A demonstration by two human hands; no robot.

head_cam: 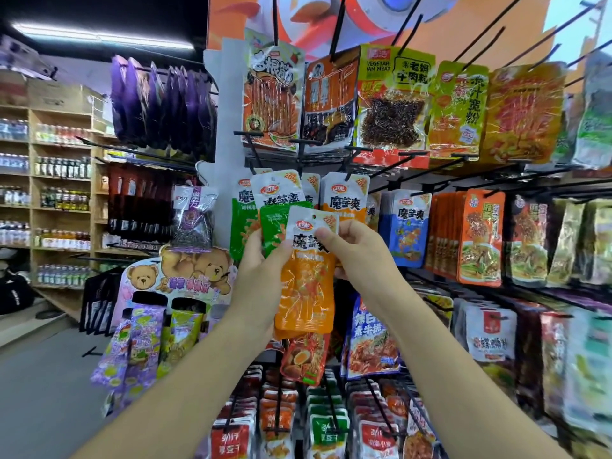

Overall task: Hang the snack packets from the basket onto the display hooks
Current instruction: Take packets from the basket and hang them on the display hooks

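Note:
I hold an orange snack packet (306,286) with a white top up in front of the display rack. My left hand (260,273) grips its left edge together with a green packet (276,223) behind it. My right hand (359,251) pinches the orange packet's top right corner, thumb over the white header. Just above hang matching orange packets (346,197) on a black hook (351,170), with green ones (243,223) to their left. No basket is in view.
Black hooks (410,157) jut out towards me across the rack, loaded with snack packets above, right and below. Blue packets (409,226) hang right of the orange ones. A bear-printed stand (178,273) sits lower left. Wooden shelves of bottles (63,197) line the left aisle.

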